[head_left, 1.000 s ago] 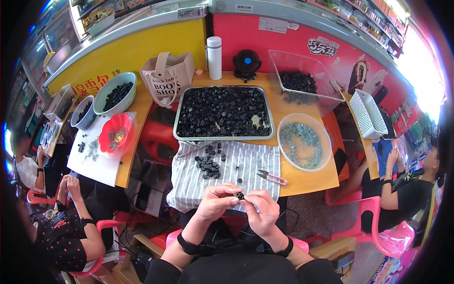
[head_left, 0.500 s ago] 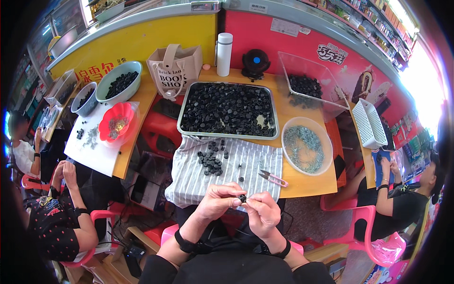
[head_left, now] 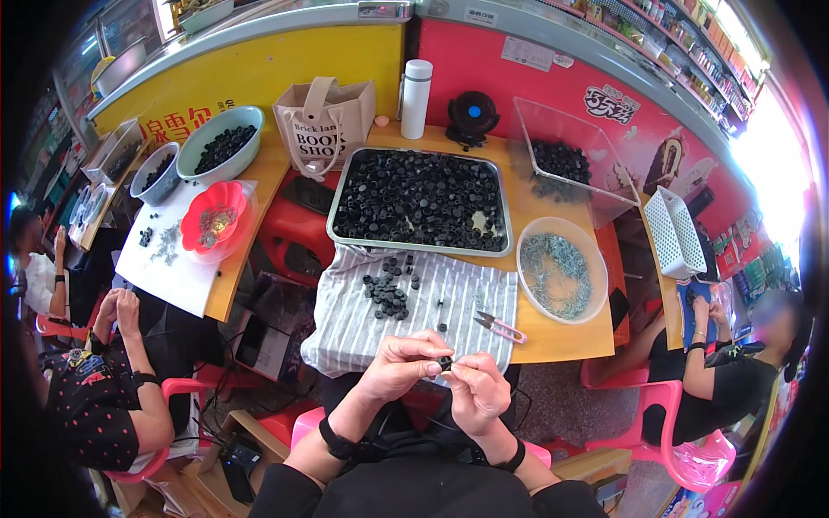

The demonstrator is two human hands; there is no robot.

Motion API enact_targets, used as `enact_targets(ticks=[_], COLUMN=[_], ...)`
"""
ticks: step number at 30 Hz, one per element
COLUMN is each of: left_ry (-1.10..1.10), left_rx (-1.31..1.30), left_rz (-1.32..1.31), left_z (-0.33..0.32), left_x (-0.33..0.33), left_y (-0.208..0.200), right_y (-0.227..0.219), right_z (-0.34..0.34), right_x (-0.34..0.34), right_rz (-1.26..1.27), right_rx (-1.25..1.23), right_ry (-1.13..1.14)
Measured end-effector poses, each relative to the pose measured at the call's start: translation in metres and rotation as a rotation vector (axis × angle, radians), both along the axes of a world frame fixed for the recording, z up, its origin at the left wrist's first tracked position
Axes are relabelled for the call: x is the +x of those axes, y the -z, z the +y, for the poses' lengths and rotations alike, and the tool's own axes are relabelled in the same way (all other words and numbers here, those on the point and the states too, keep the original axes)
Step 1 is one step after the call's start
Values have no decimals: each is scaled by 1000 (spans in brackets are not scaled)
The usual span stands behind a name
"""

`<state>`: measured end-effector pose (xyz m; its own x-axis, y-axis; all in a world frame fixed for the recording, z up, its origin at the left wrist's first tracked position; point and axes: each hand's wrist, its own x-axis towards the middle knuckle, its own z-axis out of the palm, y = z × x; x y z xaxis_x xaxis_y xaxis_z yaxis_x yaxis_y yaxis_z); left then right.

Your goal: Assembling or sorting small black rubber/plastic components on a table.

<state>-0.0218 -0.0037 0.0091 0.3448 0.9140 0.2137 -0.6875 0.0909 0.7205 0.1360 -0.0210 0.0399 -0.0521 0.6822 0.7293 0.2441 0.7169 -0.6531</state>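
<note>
Just past the near edge of the table, a small black round cap (head_left: 445,362) is pinched between the fingertips of both hands. My left hand (head_left: 401,366) closes thumb and index finger on its left side. From the right, the fingers of my right hand (head_left: 477,390) press together at the same cap; whether they also hold a fine piece is too small to tell. Beyond my hands, several similar caps (head_left: 389,298) lie loose on a grey-and-white striped cloth (head_left: 471,289). Pink-handled thread snips (head_left: 501,328) lie at the cloth's right edge.
A metal tray (head_left: 506,235) heaped with black caps stands behind the cloth. To its right sits a round clear tub (head_left: 602,293) of thin greyish metal pieces. A tote bag (head_left: 345,116), white flask (head_left: 416,99) and black fan (head_left: 472,119) stand behind. People sit at both sides.
My hands keep the black cap in nearly the same place and grip. The whole view has shifted slightly.
</note>
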Motion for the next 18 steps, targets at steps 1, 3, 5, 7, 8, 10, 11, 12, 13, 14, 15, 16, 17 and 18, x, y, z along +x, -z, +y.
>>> enact_targets(ticks=[1,3,5,7,8,10,11,12,13,14,15,16,17,18], left_ry=[-1,6,-5,-15,-18,-24,-23,-20,-19,-15,-13,-13,-19,-23], left_rx=[0,-8,23,54,96,138,137,137,138,107,75,77,49,21], left_rz=[0,11,46,81,120,160,157,152,151,131,113,113,95,75], left_z=[0,-1,0,2,3,3,3,4,4,3,2,1,1,1], left_x=[0,-1,-1,-2,-3,-4,-4,-4,-3,-2,-2,-1,-1,0], left_y=[0,-1,-4,-6,-7,-7,-6,-6,-6,-5,-5,-4,-2,-2], right_y=[0,1,0,2,2,1,1,0,-1,-1,-1,-1,-1,-1], right_z=[0,0,-1,-1,-1,1,1,2,3,4,5,6,7,8], right_x=[0,0,1,1,2,2,3,3,4,5,6,7,7,9], right_rz=[7,13,12,23,35,24,13,11,-4,-20,-20,-33,-46,-48], right_rx=[0,0,-22,-32,-40,-24,-6,-5,3,12,14,-4,-22,-19], right_ry=[-3,-5,-13,-16,-20,-29,-36,-35,-40,-45,-46,-38,-31,-29])
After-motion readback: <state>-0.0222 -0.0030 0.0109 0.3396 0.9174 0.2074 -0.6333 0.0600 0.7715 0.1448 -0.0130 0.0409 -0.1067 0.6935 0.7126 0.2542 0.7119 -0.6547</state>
